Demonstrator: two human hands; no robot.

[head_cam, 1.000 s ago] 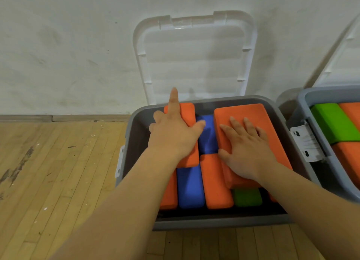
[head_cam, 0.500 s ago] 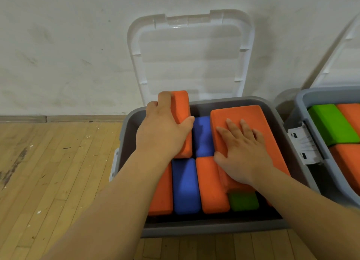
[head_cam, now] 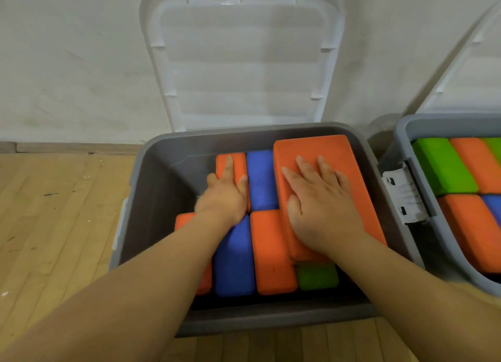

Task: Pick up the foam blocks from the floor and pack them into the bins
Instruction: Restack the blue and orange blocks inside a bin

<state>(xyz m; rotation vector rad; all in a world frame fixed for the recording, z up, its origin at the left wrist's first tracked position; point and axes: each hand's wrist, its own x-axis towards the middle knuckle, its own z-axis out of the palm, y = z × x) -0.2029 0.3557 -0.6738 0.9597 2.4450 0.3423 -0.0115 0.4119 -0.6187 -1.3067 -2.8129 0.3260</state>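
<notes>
A grey bin [head_cam: 141, 188] stands against the wall, filled with orange, blue and green foam blocks. My left hand [head_cam: 225, 196] presses flat on a narrow orange block [head_cam: 237, 162] at the back left of the bin, forefinger stretched along it. My right hand [head_cam: 320, 201] lies flat, fingers spread, on a large orange block [head_cam: 339, 155] that sits tilted on top of the others at the right. Beside them are a blue block [head_cam: 261, 180] at the back, a blue block [head_cam: 234, 264] and an orange block [head_cam: 272, 253] in front, and a green block [head_cam: 317, 276] under the large one.
The bin's white lid [head_cam: 241, 58] leans open against the wall. A second grey bin [head_cam: 401, 134] with green and orange blocks stands to the right, a white latch [head_cam: 404, 193] between them. Wooden floor [head_cam: 54, 212] lies to the left.
My left hand has pushed the narrow orange block down from above the rim into the bin's back left slot and now lies flat on it. My right hand stays on the large block.
</notes>
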